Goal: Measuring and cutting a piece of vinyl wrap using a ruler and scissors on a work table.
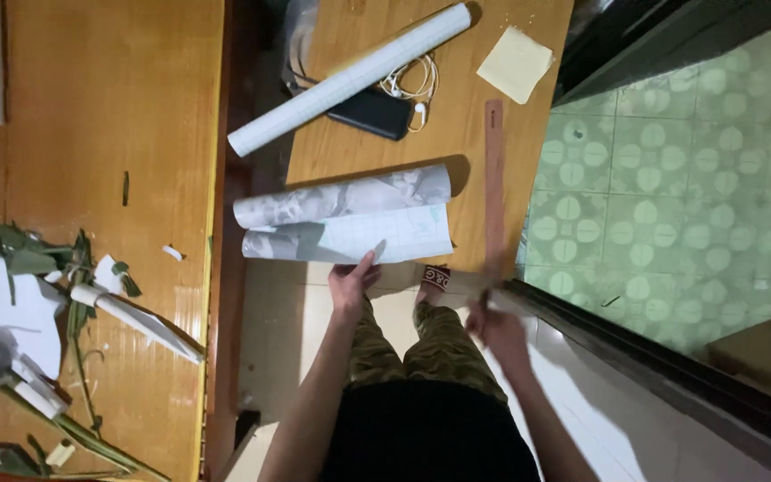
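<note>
Item: curled sheet of grey-marbled adhesive paper (350,221), grid backing uppermost, lying at the near edge of a small wooden table (457,134), both ends rolled inward. Left hand (350,284): fingers extended and unclenched, index tip pressing the sheet's near edge, pinning it flat. Right hand (499,330): closed around a thin dark tool, probably a pen or blade, though motion blur leaves this uncertain; it sits just beside the lower end of a long brown ruler (493,183) lying along the table's right side, apart from the sheet. Step in hand, as judged: holding the sheet for marking or cutting. Next move would call for the ruler laid across the grid and the curl kept down. Also present: white roll (350,78), black phone (371,113) with white earphones (410,87), yellow note (515,62), leaf and paper scraps (46,295) on the larger table at left.
</note>
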